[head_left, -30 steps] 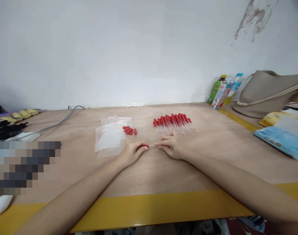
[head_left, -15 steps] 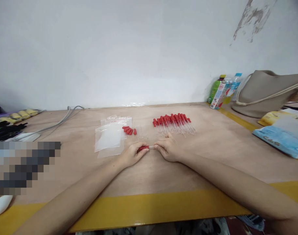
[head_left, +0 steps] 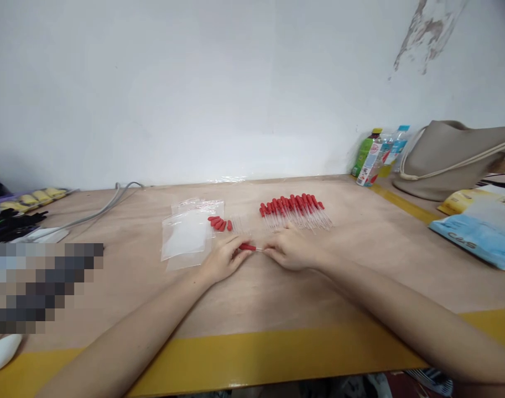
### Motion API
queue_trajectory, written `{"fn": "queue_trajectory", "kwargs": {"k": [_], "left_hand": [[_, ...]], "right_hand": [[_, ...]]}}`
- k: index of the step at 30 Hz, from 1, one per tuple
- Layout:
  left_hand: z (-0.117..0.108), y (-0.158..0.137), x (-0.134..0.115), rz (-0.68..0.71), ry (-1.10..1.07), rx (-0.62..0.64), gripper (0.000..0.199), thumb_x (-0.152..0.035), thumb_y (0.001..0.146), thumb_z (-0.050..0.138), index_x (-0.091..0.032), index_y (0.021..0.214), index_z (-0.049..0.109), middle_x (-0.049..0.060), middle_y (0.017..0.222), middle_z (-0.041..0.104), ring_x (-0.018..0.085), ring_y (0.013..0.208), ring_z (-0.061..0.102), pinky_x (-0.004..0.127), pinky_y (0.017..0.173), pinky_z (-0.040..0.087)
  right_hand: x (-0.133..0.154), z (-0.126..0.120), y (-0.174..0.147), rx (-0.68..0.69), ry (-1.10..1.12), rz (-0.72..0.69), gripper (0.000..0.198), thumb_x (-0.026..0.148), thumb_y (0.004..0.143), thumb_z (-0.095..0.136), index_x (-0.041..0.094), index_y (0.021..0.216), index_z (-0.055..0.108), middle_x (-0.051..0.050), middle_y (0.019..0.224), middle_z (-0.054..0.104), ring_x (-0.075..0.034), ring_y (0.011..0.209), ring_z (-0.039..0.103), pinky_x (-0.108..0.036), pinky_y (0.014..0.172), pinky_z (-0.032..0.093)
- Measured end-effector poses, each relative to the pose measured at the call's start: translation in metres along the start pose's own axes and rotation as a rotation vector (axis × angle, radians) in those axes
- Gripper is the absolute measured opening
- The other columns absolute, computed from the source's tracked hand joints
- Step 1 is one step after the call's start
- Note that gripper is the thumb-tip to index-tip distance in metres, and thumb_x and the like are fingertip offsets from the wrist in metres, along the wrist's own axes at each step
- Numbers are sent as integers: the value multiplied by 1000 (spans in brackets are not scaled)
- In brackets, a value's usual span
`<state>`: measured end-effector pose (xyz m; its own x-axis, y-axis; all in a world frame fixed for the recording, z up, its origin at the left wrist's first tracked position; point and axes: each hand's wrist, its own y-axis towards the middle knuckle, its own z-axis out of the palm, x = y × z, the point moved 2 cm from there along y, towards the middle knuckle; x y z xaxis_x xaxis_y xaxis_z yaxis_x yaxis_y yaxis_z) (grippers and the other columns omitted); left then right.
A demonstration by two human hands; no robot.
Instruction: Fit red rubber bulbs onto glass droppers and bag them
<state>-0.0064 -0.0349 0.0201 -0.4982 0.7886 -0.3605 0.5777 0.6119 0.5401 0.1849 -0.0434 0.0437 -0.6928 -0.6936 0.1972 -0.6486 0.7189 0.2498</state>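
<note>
the left hand (head_left: 227,260) is curled round a red rubber-looking bulb (head_left: 247,247), thumb below and fingers above, with the bulb's right end poking out past the fingertips. from that end a short length of thin clear tube (head_left: 259,250) shows, running to the right hand (head_left: 291,249), whose thumb and fingers are drawn together on it; how much tube lies behind those fingers i cannot tell. the pair sits between the two hands, low over the middle of the bench (head_left: 252,304), nearer the person than the row of red-topped droppers (head_left: 293,205).

both parts look very light. the bulb is probably soft and a little grippy, so a firm hold round its body should suit it. the tube looks stiff, smooth and slippery, perhaps brittle if it is glass, so it is best pinched close to the bulb and pushed or pulled straight, without bending.

the long axis runs side to side, roughly along the bench's front edge and close to level, dipping slightly rightward in the view. the bulb's rounded end seems to point left into the palm, its mouth right, and the tube carries on in the same line.
</note>
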Motion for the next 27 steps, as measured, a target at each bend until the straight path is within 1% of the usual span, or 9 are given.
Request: {"fn": "queue_trajectory", "kwargs": {"k": [2, 4, 6, 8, 11, 15, 20, 23, 27], "left_hand": [[0, -2, 4, -97, -11, -29, 35, -26, 82, 53, -18, 115, 45, 5, 93, 56, 11, 65, 53, 26, 61, 47], [-1, -3, 7, -160, -5, -30, 39, -27, 80, 54, -18, 116, 43, 3, 88, 54, 11, 64, 52, 26, 60, 47], [0, -2, 7, -168, 14, 9, 26, -25, 80, 54, -17, 104, 51, 1, 79, 53, 12, 65, 51, 26, 61, 46], [0, -1, 7, -155, 15, 62, 12, -24, 81, 52, -16, 89, 56, 1, 75, 52, 12, 65, 51, 25, 61, 45], [-1, 0, 6, -153, -2, 85, 11, -23, 81, 51, -16, 81, 59, 2, 75, 53, 11, 64, 51, 23, 60, 44], [-3, 0, 5, -155, -2, 83, 11, -23, 80, 52, -15, 81, 60, 2, 73, 53, 11, 64, 51, 23, 60, 44], [-4, -1, 7, -149, -3, 87, 11, -23, 80, 52, -15, 81, 60, 2, 73, 53, 11, 65, 51, 23, 60, 43], [-4, -1, 8, -136, 5, 79, 11, -23, 80, 53, -15, 81, 60, 2, 72, 53, 11, 66, 50, 23, 61, 43], [-3, -1, 7, -139, 14, 79, 10, -23, 80, 53, -16, 81, 60, 2, 71, 53, 11, 65, 50, 23, 60, 43]], "right_hand": [[-10, -6, 1, 22, 53, 106, 22, 26, 81, 46, 20, 73, 66, -2, 69, 65, -15, 68, 54, -28, 68, 31], [-26, -10, 5, -16, 153, 290, 22, 27, 79, 47, 19, 69, 66, -2, 65, 64, -14, 63, 54, -25, 61, 33], [-41, -12, 13, -117, 213, 486, 24, 30, 77, 49, 18, 63, 63, -2, 62, 63, -14, 62, 55, -24, 57, 34], [-52, -12, 24, -218, 186, 640, 26, 34, 75, 50, 18, 58, 61, -2, 61, 62, -16, 63, 57, -24, 58, 35], [-59, -6, 44, -282, 75, 758, 29, 37, 75, 48, 19, 57, 61, -4, 65, 64, -18, 69, 58, -28, 65, 36], [-62, 8, 62, -256, -39, 816, 26, 33, 75, 46, 19, 62, 62, -7, 73, 65, -21, 75, 59, -35, 75, 33], [-66, 17, 63, -213, -77, 820, 29, 38, 75, 46, 17, 69, 63, -9, 75, 65, -23, 77, 59, -38, 77, 30], [-62, 17, 63, -223, -101, 789, 32, 41, 77, 44, 17, 69, 63, -8, 73, 65, -22, 77, 59, -38, 78, 28], [-44, 21, 71, -233, -110, 669, 29, 38, 79, 43, 19, 73, 64, -7, 76, 66, -21, 80, 59, -37, 79, 27]]}}
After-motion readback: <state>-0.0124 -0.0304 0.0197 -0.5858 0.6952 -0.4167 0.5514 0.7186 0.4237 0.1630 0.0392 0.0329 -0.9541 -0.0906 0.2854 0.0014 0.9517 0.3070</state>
